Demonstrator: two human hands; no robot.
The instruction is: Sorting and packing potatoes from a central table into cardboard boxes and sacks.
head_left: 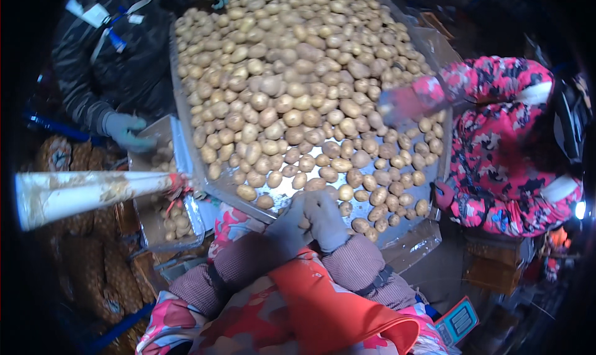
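Note:
A large heap of potatoes covers a metal sorting table in front of me. Bare shiny metal shows between the looser potatoes near my side. My left hand, in a grey glove and blurred, is at the table's near edge. Close against it, my right hand has its gloved fingers curled downward over the near potatoes. A bit of a potato shows between the two hands. Which hand grips it, if either, is hidden. More potatoes lie just beyond my fingertips and to their right.
At left, a gloved co-worker's hand is over a plastic-lined carton containing potatoes. A long whitish tube juts across that carton. On the right, another person's blurred hand reaches over the heap. Filled mesh sacks are at lower left.

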